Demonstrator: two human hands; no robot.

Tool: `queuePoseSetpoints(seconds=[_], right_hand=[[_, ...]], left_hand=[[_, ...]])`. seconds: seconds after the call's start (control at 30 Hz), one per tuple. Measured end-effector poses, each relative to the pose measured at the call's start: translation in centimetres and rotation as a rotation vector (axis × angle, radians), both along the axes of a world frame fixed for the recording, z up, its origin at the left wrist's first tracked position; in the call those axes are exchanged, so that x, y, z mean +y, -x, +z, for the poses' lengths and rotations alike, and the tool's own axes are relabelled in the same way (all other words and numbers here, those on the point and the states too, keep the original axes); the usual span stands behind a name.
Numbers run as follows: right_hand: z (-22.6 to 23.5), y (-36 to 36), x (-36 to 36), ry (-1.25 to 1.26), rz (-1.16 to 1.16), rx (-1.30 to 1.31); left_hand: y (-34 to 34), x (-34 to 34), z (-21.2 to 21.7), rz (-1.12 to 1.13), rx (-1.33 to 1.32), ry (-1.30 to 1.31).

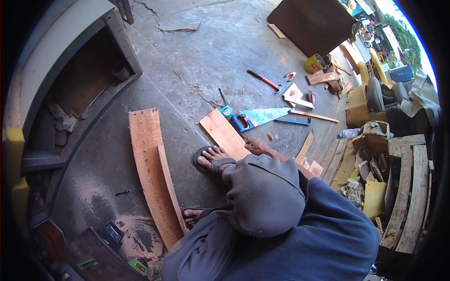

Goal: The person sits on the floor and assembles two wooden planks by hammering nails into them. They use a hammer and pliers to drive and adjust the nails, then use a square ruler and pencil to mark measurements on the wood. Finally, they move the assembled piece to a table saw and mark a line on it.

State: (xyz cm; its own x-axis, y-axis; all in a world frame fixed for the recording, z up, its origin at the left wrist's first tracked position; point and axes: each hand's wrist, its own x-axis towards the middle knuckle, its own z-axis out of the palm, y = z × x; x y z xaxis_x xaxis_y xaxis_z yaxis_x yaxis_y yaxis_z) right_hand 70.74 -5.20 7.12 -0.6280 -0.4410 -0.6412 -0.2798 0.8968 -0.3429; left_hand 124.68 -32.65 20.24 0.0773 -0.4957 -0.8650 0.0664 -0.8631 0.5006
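Observation:
My right hand [259, 147] is low beside my bent knee, its fingers curled against the right edge of a short wooden board [219, 125]. My sandalled foot [215, 158] rests on or against that board, and my leg hides its near end. My left hand does not show. Just past the board lie a handsaw [265, 117] with a blue handle and a teal tape measure [226, 111]. To the left of my foot, a long piece made of joined wooden boards [152, 164] stretches toward me, with rows of small marks or nail points along it.
Farther off lie a hammer [265, 80], pliers [290, 76], a wooden try square [298, 97] and a yellow can [315, 63]. Scrap wood and torn furniture [375, 159] crowd the right. An open cabinet frame [79, 70] stands left; sawdust [140, 234] covers floor near a green tape measure [138, 267].

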Motion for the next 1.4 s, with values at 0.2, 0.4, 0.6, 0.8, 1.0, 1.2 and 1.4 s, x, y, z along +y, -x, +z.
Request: queuePoseSetpoints(seconds=[0.2,0.4,0.6,0.8,1.0,1.2,1.4], right_hand=[[1.4,2.7,4.3,-0.058,-0.379,-0.199],[-2.7,12.1,8.8,-0.173,-0.622,-0.276],[-6.1,22.3,13.9,0.133,-1.186,-0.061],[-7.1,29.3,17.5,0.528,-1.558,-0.096],[-10.3,33.1,18.3,0.719,-1.777,-0.089],[-12.9,35.4,21.4,0.950,-2.084,-0.300],[-11.8,32.8,18.3,1.342,-1.891,0.124]], left_hand=[[0.7,1.3,1.1,-0.109,-0.083,-0.041],[1.1,2.8,3.6,-0.147,-0.229,-0.071],[1.3,2.4,6.0,-0.275,-0.424,-0.191],[0.1,0.6,11.2,-0.424,-0.634,-0.304],[2.0,-4.3,12.6,-0.643,-0.707,-0.277],[5.8,-14.9,12.7,-0.908,-0.702,-0.148],[12.9,-22.4,13.3,-1.108,-0.702,-0.093]])
